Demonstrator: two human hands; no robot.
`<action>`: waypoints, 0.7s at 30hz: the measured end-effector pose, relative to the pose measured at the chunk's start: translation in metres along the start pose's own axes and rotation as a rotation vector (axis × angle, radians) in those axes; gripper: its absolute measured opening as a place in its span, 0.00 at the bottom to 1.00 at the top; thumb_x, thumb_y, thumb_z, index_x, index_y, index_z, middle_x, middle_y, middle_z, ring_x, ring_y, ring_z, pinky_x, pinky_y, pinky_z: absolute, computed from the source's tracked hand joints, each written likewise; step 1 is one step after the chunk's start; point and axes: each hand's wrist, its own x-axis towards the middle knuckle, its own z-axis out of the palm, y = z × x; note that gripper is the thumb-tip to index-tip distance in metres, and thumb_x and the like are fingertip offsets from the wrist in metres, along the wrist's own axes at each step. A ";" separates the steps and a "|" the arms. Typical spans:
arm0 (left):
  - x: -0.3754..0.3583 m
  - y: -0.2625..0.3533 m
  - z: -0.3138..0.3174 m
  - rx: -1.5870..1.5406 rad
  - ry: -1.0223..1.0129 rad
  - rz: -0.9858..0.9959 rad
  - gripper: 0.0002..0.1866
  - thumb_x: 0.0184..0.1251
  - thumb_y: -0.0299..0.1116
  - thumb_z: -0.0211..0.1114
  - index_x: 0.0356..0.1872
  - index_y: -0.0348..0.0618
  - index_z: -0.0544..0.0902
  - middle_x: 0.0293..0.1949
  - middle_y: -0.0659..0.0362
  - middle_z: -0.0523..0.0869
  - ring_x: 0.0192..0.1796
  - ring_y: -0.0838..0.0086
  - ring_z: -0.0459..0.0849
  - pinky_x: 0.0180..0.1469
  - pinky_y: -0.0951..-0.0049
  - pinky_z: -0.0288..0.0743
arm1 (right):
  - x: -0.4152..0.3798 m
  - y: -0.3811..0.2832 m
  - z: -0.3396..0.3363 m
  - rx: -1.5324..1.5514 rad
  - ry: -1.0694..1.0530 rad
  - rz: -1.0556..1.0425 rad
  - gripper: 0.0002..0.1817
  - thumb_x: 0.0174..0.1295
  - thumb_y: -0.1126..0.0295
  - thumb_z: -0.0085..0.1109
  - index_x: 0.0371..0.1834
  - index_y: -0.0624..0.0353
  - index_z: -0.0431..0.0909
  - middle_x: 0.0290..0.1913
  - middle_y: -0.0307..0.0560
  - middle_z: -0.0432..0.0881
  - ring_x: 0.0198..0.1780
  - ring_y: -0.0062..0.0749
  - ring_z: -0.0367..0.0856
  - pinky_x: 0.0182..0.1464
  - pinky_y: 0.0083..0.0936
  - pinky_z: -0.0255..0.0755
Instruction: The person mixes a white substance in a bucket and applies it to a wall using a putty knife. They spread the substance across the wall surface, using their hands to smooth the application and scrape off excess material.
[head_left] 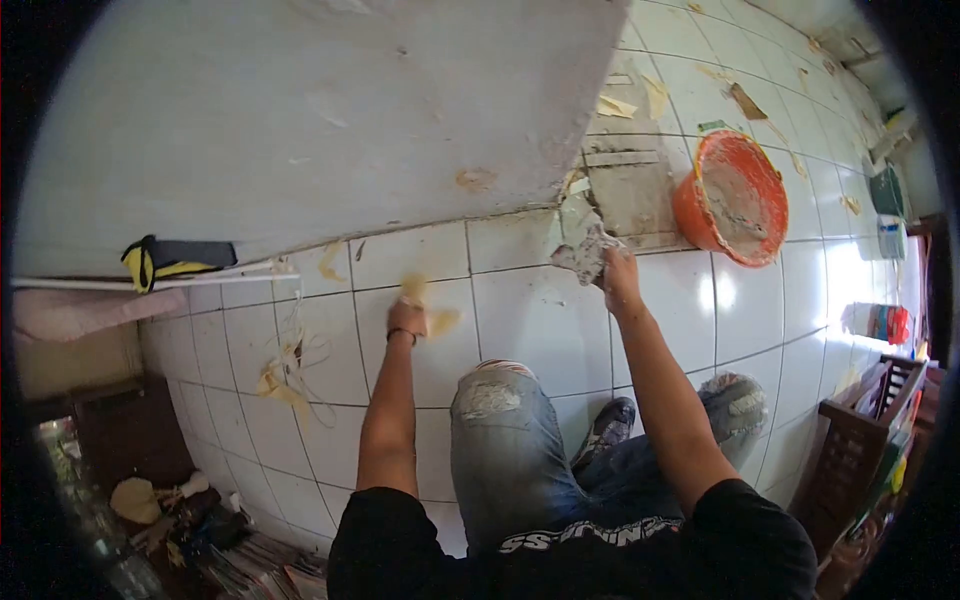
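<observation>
The right hand is closing around a tool coated in grey-white plaster, whose shape is hard to tell, just off the corner of the wall. The left hand is curling, nearly closed, around a blurred yellowish piece over the tiled floor, near the wall's bottom edge. Beyond the right hand, an orange bucket is holding more plaster.
</observation>
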 end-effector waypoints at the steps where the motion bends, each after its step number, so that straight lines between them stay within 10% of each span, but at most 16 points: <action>1: -0.024 0.000 -0.004 0.047 -0.118 0.075 0.22 0.59 0.41 0.63 0.50 0.36 0.79 0.43 0.44 0.86 0.43 0.53 0.86 0.47 0.56 0.80 | 0.000 0.001 -0.001 -0.004 -0.021 0.007 0.13 0.65 0.69 0.48 0.46 0.64 0.77 0.39 0.44 0.82 0.34 0.29 0.83 0.35 0.26 0.79; 5: -0.090 0.035 -0.075 -0.299 -0.532 0.093 0.40 0.52 0.50 0.70 0.61 0.28 0.73 0.53 0.39 0.82 0.52 0.53 0.84 0.54 0.58 0.77 | -0.007 0.002 -0.003 -0.009 -0.038 0.014 0.16 0.64 0.68 0.47 0.51 0.64 0.74 0.41 0.48 0.82 0.38 0.33 0.85 0.35 0.32 0.82; 9: 0.006 -0.007 -0.029 -0.332 0.290 0.202 0.49 0.55 0.52 0.70 0.69 0.27 0.60 0.68 0.37 0.65 0.72 0.52 0.63 0.72 0.62 0.58 | -0.012 0.004 0.018 0.000 -0.041 0.056 0.15 0.64 0.70 0.48 0.50 0.66 0.75 0.42 0.49 0.82 0.39 0.37 0.85 0.35 0.34 0.82; 14: 0.060 0.013 -0.055 -0.036 0.387 0.103 0.49 0.58 0.55 0.65 0.72 0.31 0.57 0.74 0.39 0.56 0.76 0.51 0.52 0.76 0.56 0.48 | -0.014 0.012 0.023 0.166 -0.034 0.045 0.15 0.60 0.77 0.51 0.51 0.65 0.75 0.42 0.49 0.82 0.38 0.36 0.84 0.35 0.33 0.82; 17: 0.070 0.007 -0.044 0.248 0.171 0.080 0.48 0.57 0.58 0.63 0.73 0.37 0.58 0.74 0.44 0.57 0.78 0.56 0.48 0.75 0.58 0.53 | -0.006 0.013 0.023 0.142 0.004 -0.010 0.16 0.60 0.77 0.51 0.52 0.64 0.75 0.42 0.49 0.82 0.40 0.36 0.84 0.36 0.32 0.81; 19: 0.032 0.035 -0.069 0.423 -0.051 0.053 0.43 0.55 0.59 0.63 0.65 0.35 0.70 0.70 0.46 0.67 0.65 0.62 0.75 0.63 0.59 0.72 | 0.018 0.017 0.016 0.055 0.057 -0.026 0.18 0.60 0.77 0.51 0.54 0.64 0.75 0.45 0.48 0.83 0.41 0.37 0.84 0.39 0.30 0.79; 21: 0.003 0.056 -0.099 0.184 -0.681 -0.001 0.36 0.56 0.56 0.65 0.57 0.36 0.78 0.61 0.46 0.78 0.57 0.60 0.81 0.57 0.61 0.76 | 0.054 0.026 0.002 -0.016 0.078 -0.094 0.17 0.60 0.75 0.52 0.53 0.64 0.76 0.44 0.49 0.84 0.41 0.38 0.84 0.41 0.31 0.78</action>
